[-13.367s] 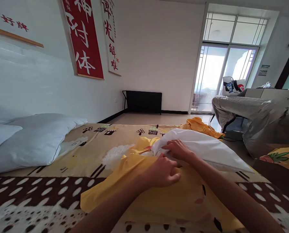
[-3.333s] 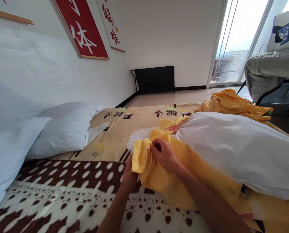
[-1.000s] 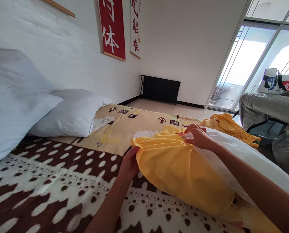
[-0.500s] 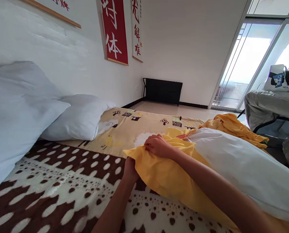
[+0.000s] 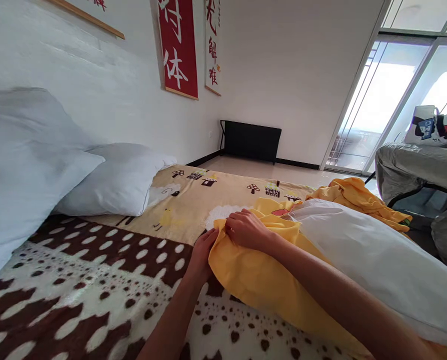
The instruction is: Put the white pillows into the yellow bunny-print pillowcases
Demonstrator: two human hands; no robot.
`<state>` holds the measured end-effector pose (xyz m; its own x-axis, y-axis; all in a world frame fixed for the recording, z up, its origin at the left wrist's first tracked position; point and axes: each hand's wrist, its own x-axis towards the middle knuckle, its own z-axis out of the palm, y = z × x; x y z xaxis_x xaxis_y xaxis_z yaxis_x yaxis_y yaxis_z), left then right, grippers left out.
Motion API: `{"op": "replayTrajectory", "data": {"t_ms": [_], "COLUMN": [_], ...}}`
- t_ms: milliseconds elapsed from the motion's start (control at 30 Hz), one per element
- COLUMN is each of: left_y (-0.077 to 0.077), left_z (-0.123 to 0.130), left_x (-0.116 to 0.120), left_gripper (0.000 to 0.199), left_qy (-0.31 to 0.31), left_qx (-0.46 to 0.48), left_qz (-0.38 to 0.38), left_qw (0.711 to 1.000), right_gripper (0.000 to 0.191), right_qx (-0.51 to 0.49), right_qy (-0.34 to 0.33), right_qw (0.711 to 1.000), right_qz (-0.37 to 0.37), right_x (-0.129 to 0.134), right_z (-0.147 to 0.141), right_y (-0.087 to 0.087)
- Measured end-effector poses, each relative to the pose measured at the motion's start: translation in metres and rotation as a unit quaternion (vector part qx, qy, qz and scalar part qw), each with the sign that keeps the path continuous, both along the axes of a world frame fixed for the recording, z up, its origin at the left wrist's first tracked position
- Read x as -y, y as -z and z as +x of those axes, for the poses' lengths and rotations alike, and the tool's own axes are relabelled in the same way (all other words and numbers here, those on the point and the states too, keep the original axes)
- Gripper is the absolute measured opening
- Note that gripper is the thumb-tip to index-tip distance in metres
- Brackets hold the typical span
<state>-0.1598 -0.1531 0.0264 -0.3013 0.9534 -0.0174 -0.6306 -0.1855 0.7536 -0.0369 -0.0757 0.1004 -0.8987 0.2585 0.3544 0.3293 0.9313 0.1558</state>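
Note:
A yellow pillowcase [image 5: 253,267] lies bunched in front of me, with a red print near its far side. My right hand [image 5: 248,229] is closed on its gathered upper edge, fingers curled into the fabric. Just left of it, my left hand [image 5: 203,252] pinches the same edge at the corner; its thumb is hidden by the cloth. A white pillow [image 5: 362,250] rests against and partly over the pillowcase, beyond my right forearm. Whether any of the pillow is inside the case I cannot tell.
Beneath everything spread a brown-and-white spotted blanket [image 5: 107,280] and a beige printed one [image 5: 193,200]. White pillows [image 5: 111,175] are piled at left by the wall. Another yellow cloth [image 5: 358,200] lies crumpled at right, near a plastic-covered piece of furniture [image 5: 407,160]. A black folded table [image 5: 251,141] stands behind.
My left hand has come up from beneath the fabric, and its fingers now show at the edge. The pillowcase's pointed left corner has been drawn in toward my right hand.

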Motion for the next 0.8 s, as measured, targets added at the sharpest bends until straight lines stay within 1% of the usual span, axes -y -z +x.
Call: {"op": "replayTrajectory", "data": {"t_ms": [133, 233, 333, 433, 500, 633, 733, 800], "left_y": [0.006, 0.007, 0.003, 0.000, 0.001, 0.006, 0.010, 0.013], "left_z": [-0.003, 0.000, 0.004, 0.007, 0.008, 0.009, 0.010, 0.009], "left_x": [-0.003, -0.004, -0.003, -0.003, -0.003, -0.004, -0.005, -0.006], "left_gripper": [0.012, 0.015, 0.018, 0.026, 0.030, 0.031, 0.031, 0.025], "left_qy": [0.028, 0.044, 0.029, 0.023, 0.024, 0.009, 0.018, 0.026], "left_qx": [0.010, 0.021, 0.034, 0.042, 0.040, 0.032, 0.050, 0.064], "left_qz": [0.004, 0.006, 0.004, -0.003, -0.003, 0.007, 0.003, 0.000], "left_qw": [1.000, 0.999, 0.999, 0.999, 0.999, 0.999, 0.999, 0.998], "right_gripper": [0.014, 0.014, 0.015, 0.015, 0.017, 0.019, 0.017, 0.018], "right_qx": [0.013, 0.017, 0.015, 0.005, 0.002, -0.003, -0.054, -0.077], "right_qy": [0.021, 0.035, 0.042, 0.061, 0.075, 0.108, 0.129, 0.130], "right_qw": [1.000, 0.999, 0.999, 0.998, 0.997, 0.994, 0.990, 0.988], "right_qz": [0.008, 0.005, -0.002, -0.005, -0.002, -0.001, 0.007, -0.026], "right_x": [-0.005, -0.006, -0.004, 0.000, 0.001, 0.004, 0.009, 0.014], "right_z": [0.005, 0.008, 0.009, 0.008, 0.007, 0.007, 0.010, 0.011], "right_y": [-0.008, -0.014, -0.017, -0.016, -0.014, -0.012, -0.011, -0.008]}}
